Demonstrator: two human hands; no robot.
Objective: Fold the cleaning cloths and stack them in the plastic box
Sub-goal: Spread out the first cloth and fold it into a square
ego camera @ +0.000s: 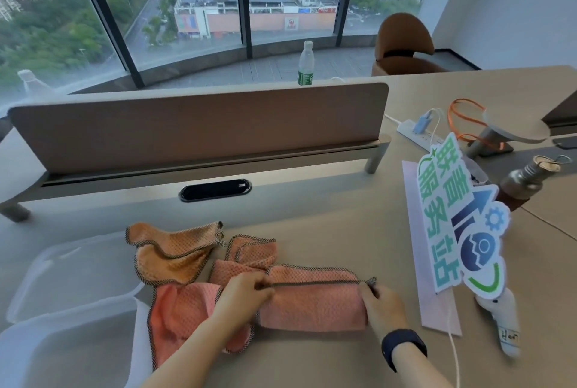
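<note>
mid-fold on the pink cloth, left hand and right hand pinching its dark edge taut; next, probably lowering that edge flat, then into the plastic box.

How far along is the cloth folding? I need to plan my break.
Early on. Done: nothing shows in the plastic box yet. In hand: the left hand and right hand pinch the top edge of a pink cloth, part-folded on the desk. Left: the orange cloth and at least two more pink cloths lie crumpled, unfolded; then all need stacking.
</note>
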